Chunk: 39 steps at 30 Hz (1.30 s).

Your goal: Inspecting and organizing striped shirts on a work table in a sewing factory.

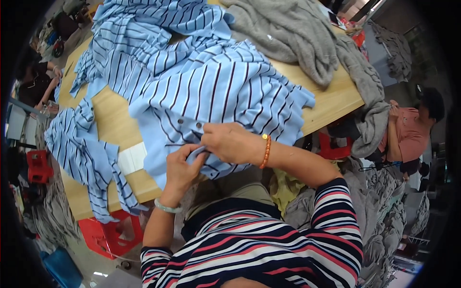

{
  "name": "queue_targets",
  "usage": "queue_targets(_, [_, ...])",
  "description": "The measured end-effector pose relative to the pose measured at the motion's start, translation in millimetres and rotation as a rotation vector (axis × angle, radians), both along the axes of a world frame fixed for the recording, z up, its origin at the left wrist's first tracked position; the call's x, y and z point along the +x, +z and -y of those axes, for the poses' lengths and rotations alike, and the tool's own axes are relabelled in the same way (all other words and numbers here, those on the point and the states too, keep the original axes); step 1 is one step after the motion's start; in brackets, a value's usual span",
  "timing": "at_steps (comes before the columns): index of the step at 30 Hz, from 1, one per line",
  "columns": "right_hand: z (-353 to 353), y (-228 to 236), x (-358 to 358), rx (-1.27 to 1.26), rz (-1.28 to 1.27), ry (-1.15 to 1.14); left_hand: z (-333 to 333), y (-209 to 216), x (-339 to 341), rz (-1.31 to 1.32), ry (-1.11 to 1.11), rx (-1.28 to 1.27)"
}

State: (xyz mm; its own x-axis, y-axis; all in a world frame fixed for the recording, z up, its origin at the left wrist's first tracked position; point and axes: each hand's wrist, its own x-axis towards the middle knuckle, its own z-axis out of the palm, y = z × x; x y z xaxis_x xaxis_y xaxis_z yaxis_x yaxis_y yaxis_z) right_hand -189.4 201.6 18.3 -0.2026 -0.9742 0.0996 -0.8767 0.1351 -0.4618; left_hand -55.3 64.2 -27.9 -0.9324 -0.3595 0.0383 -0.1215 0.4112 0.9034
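A light blue knit garment with dark stripes (211,91) lies spread over the near side of the wooden table. At its near edge my left hand (183,165) pinches a fold of the cloth between thumb and fingers. Right beside it, my right hand (230,142) is closed on the same fold, the fingertips of both hands almost meeting. Two dark round spots, like buttons or eyelets, show on the cloth just beyond my hands. What lies inside the fold is hidden by my fingers.
More blue striped pieces (81,149) hang over the table's left edge, near a white paper (132,159). Grey knit cloth (293,33) is heaped at the far right. Below stand red stools (113,235). A person in a pink shirt (407,134) is at the right, another at the far left.
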Motion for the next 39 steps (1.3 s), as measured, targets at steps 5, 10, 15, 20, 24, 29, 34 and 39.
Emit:
queue_targets(5, [-11,3,7,-0.211,-0.006,0.044,-2,-1,-2,-0.136,0.008,0.079])
queue_targets(10, [-15,-4,14,-0.404,-0.04,0.09,-6,-5,-4,-0.074,-0.008,-0.317])
queue_targets(15, [-26,-5,8,-0.225,0.094,0.006,15,-10,-17,0.117,-0.255,0.436])
queue_targets(20, [-31,-6,3,-0.24,0.259,0.018,21,-28,-28,0.033,-0.219,1.596])
queue_targets(24, [-32,-3,1,-0.229,0.319,0.03,17,-33,-36,0.023,-0.014,1.521])
queue_targets(29, [-34,-1,2,-0.232,0.323,0.016,13,-19,-38,0.033,0.099,1.426])
queue_targets(34, [-32,-2,3,-0.245,0.255,0.014,12,-5,-32,0.006,0.109,1.41])
queue_targets(39, [-31,-1,2,-0.171,0.281,0.012,13,-2,-27,-0.035,0.063,1.41])
